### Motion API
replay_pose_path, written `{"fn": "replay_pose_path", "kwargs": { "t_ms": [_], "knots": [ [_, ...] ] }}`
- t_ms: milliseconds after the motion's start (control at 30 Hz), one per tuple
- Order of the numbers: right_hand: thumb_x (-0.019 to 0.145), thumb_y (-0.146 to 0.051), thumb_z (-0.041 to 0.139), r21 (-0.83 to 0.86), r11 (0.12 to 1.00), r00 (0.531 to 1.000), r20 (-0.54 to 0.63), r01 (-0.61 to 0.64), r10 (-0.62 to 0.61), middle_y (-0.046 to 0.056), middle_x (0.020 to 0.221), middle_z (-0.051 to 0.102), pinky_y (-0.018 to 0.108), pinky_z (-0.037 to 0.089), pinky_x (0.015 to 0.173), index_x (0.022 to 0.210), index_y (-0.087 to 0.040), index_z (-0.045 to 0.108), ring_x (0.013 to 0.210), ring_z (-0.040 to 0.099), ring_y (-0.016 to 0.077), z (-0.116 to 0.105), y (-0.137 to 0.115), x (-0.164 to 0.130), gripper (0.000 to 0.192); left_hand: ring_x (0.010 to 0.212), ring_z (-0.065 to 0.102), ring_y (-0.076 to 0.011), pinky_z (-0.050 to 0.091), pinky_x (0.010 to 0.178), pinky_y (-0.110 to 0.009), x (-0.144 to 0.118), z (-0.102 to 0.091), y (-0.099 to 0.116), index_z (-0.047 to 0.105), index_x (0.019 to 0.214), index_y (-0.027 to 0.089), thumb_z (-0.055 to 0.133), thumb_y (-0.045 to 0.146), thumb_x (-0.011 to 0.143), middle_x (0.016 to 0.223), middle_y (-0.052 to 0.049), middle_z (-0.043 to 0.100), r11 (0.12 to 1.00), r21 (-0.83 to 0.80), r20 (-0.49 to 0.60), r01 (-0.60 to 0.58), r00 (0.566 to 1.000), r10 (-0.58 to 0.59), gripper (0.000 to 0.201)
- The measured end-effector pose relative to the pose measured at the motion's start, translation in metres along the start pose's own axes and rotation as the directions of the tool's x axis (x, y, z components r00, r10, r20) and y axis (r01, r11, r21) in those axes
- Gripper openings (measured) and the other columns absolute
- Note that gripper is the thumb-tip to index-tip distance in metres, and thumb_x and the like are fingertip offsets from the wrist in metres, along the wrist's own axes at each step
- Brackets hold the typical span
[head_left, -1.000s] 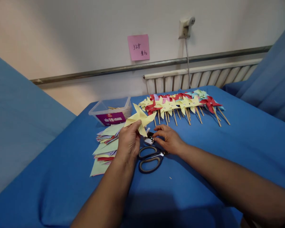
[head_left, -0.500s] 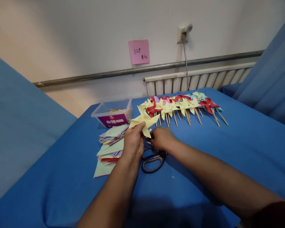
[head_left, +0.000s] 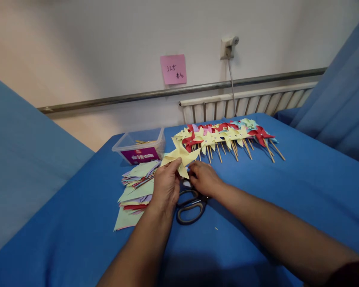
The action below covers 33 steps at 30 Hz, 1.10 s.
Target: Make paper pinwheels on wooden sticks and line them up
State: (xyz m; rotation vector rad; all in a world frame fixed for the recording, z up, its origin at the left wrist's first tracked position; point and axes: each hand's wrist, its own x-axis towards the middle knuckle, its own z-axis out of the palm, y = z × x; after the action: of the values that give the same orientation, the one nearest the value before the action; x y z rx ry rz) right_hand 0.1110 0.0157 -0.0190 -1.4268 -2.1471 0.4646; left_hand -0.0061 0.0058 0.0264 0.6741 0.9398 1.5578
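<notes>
A yellow paper pinwheel (head_left: 182,156) is pinched by my left hand (head_left: 166,181), its folded blades facing up and its lower parts hidden by the fingers. Close on its right side, my right hand (head_left: 206,177) has its fingers curled together near the blades. Whatever those fingers hold is too small or hidden to make out. Beneath both hands lies a pair of scissors (head_left: 192,213) with black handles on the blue cloth. Stacks of coloured square paper (head_left: 134,193) sit just left of my left hand.
Several finished pinwheels (head_left: 230,137) on wooden sticks lie in rows at the back. A clear plastic box (head_left: 139,147) with sticks inside stands at the back left. Behind the blue-covered table (head_left: 257,207) are a radiator (head_left: 251,101), a metal rail (head_left: 137,96) and a pink note (head_left: 173,69).
My right hand has shifted slightly, its fingers now closer to the pinwheel's lower right edge. The left hand keeps its hold on the pinwheel. The whole view has tilted a little.
</notes>
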Motion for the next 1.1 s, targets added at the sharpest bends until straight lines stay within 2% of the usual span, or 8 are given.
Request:
{"fn": "replay_pose_path", "kwargs": {
  "t_ms": [133, 200, 267, 367, 533, 767, 1000, 1100],
  "knots": [
    [0.083, -0.017, 0.058, 0.192, 0.981, 0.997, -0.082, 0.003, 0.013, 0.005, 0.107, 0.066, 0.031, 0.045, 0.086, 0.080, -0.020, 0.067, 0.098, 0.060, 0.0179, -0.004, 0.027, -0.001, 0.010, 0.068, 0.068, -0.0174, 0.053, 0.064, -0.025, -0.003, 0.002, 0.002, 0.070, 0.079, 0.008, 0.078, 0.010, 0.057, 0.078, -0.008, 0.074, 1.000, -0.007, -0.017, 0.000, 1.000, 0.000, 0.024],
    [0.079, -0.015, 0.061, 0.231, 0.973, 0.999, -0.025, 0.024, -0.019, 0.004, 0.103, 0.067, 0.031, 0.045, 0.085, 0.073, -0.019, 0.066, 0.095, 0.061, 0.0175, -0.008, 0.042, -0.006, 0.009, 0.068, 0.068, -0.0174, 0.054, 0.065, -0.024, -0.004, 0.003, 0.002, 0.070, 0.078, 0.008, 0.077, 0.009, 0.058, 0.078, -0.009, 0.074, 1.000, -0.007, -0.022, 0.002, 1.000, -0.002, 0.021],
    [0.078, -0.014, 0.062, 0.192, 0.980, 0.993, 0.091, 0.057, -0.075, 0.004, 0.105, 0.067, 0.032, 0.044, 0.088, 0.070, -0.019, 0.066, 0.098, 0.061, 0.0182, -0.014, 0.054, -0.012, 0.010, 0.066, 0.068, -0.0163, 0.053, 0.064, -0.023, -0.005, 0.003, 0.002, 0.070, 0.076, 0.008, 0.077, 0.008, 0.059, 0.076, -0.009, 0.074, 1.000, -0.008, -0.018, 0.011, 1.000, -0.011, 0.019],
    [0.080, -0.019, 0.063, 0.108, 0.990, 0.979, 0.171, 0.089, -0.107, 0.005, 0.106, 0.066, 0.036, 0.039, 0.094, 0.075, -0.020, 0.068, 0.106, 0.057, 0.0205, -0.022, 0.064, -0.021, 0.008, 0.061, 0.066, -0.0138, 0.052, 0.059, -0.020, -0.006, 0.004, 0.000, 0.070, 0.074, 0.007, 0.075, 0.007, 0.061, 0.072, -0.008, 0.073, 1.000, -0.006, 0.000, 0.027, 1.000, -0.027, 0.014],
    [0.078, -0.015, 0.062, 0.039, 0.993, 0.976, 0.187, 0.109, -0.114, 0.005, 0.103, 0.064, 0.033, 0.039, 0.090, 0.084, -0.021, 0.067, 0.103, 0.057, 0.0197, -0.032, 0.067, -0.022, 0.009, 0.063, 0.067, -0.0149, 0.053, 0.060, -0.021, -0.006, 0.004, -0.001, 0.071, 0.076, 0.007, 0.074, 0.007, 0.062, 0.075, -0.009, 0.073, 0.999, 0.008, 0.002, 0.041, 0.999, -0.041, 0.014],
    [0.080, -0.018, 0.059, 0.033, 0.999, 0.998, 0.060, -0.035, 0.033, 0.001, 0.081, 0.066, 0.024, 0.038, 0.062, 0.081, -0.021, 0.065, 0.072, 0.059, 0.0143, -0.032, 0.058, -0.023, 0.007, 0.066, 0.068, -0.0168, 0.054, 0.064, -0.024, -0.007, 0.004, -0.002, 0.070, 0.078, 0.007, 0.077, 0.009, 0.061, 0.078, -0.009, 0.074, 0.999, 0.025, 0.012, 0.045, 0.999, -0.045, 0.019],
    [0.081, -0.025, 0.060, -0.074, 0.984, 0.977, 0.135, -0.159, 0.168, 0.001, 0.079, 0.070, 0.024, 0.031, 0.057, 0.082, -0.022, 0.067, 0.070, 0.058, 0.0141, -0.023, 0.051, -0.020, 0.007, 0.068, 0.068, -0.0157, 0.054, 0.065, -0.023, -0.011, 0.006, -0.002, 0.070, 0.077, 0.006, 0.078, 0.013, 0.060, 0.081, -0.010, 0.074, 0.998, 0.047, 0.036, 0.035, 0.999, -0.036, 0.020],
    [0.080, -0.023, 0.060, -0.068, 0.984, 0.971, 0.166, -0.165, 0.174, 0.000, 0.075, 0.069, 0.024, 0.029, 0.056, 0.079, -0.022, 0.066, 0.067, 0.056, 0.0132, -0.023, 0.052, -0.019, 0.006, 0.068, 0.068, -0.0165, 0.054, 0.067, -0.024, -0.011, 0.007, -0.002, 0.071, 0.079, 0.006, 0.078, 0.013, 0.060, 0.079, -0.011, 0.074, 0.998, 0.053, 0.039, 0.038, 0.998, -0.040, 0.021]
  ]
}}
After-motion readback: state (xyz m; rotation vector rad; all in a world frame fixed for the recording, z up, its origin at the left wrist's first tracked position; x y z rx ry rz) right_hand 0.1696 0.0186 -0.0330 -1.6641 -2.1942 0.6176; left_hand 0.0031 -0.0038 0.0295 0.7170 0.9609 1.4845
